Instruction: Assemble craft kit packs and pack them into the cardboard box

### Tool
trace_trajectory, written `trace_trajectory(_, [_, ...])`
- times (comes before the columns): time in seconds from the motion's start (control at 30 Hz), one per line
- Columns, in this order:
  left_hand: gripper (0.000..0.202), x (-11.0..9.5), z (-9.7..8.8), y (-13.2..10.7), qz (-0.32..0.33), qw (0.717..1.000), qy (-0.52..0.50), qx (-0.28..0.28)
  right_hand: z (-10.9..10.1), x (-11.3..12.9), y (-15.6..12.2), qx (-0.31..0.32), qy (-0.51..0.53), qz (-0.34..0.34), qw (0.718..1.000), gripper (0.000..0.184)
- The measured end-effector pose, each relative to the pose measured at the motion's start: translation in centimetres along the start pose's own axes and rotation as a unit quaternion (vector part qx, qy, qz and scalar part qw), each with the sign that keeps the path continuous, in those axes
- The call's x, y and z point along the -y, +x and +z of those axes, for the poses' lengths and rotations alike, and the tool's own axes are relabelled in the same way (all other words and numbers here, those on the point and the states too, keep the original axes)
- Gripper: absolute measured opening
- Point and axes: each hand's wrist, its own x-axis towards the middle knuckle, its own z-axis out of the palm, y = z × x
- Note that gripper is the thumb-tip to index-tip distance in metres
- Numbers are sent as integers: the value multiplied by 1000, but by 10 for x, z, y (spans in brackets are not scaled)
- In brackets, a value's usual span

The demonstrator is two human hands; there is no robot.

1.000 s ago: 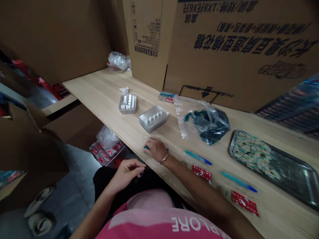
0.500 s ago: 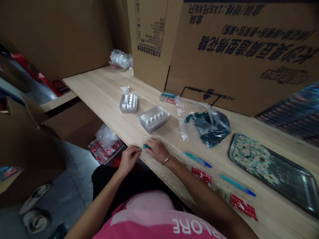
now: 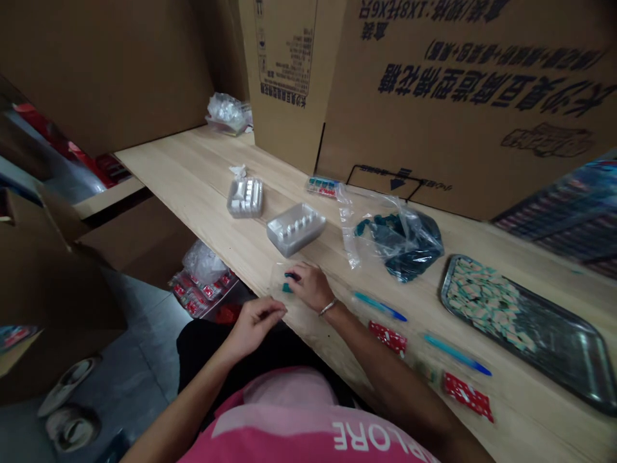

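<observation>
My right hand [image 3: 312, 285] rests on the wooden table [image 3: 193, 173] near its front edge, fingers curled on a small clear packet [image 3: 282, 278] with teal pieces inside. My left hand [image 3: 254, 323] hovers just off the table edge below it, fingertips pinched together; what they hold, if anything, is too small to see. A bracelet is on my right wrist.
Two clear plastic trays [image 3: 295, 228] lie further back. A plastic bag of dark teal pieces [image 3: 400, 236], two blue pens [image 3: 380, 306], red packets [image 3: 388, 336] and a metal tray of small tiles [image 3: 506, 312] sit to the right. Large cardboard boxes [image 3: 457, 103] wall the back.
My left hand came up to meet the right at the packet, then dropped back below the table edge. My right hand slid the packet slightly further onto the table.
</observation>
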Motion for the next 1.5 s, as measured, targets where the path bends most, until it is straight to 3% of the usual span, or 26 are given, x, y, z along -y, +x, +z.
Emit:
trace_trajectory(0.07, [21,3,-5,-7,-34,999,-29,3,-1,-1,5,35,-12,-9,999,14])
trace_trajectory(0.17, [21,23,-13,-3,-46,992,-16,-118,4,3,12,80,-76,-72,991,12])
trace_trajectory(0.23, [20,39,-17,6,-33,985,-1,-168,11,9,15,97,-128,-102,982,13])
trace_trajectory(0.33, [20,55,-16,17,-37,987,5,-157,20,15,16,110,-161,-124,973,14])
trace_trajectory(0.47, [18,57,-12,18,-36,987,21,-156,20,15,10,86,-150,-154,973,15])
trace_trajectory(0.77, [11,55,-13,18,8,986,65,-156,9,14,1,66,-136,-115,982,14])
trace_trajectory(1.07, [10,47,-7,20,57,977,140,-148,15,22,0,152,-88,-96,980,14])
trace_trajectory(1.37, [10,48,-8,20,54,979,122,-153,19,15,0,96,-166,-128,973,15])
trace_trajectory(1.5, [9,37,-12,19,28,977,66,-202,14,18,-5,67,-139,-102,983,16])
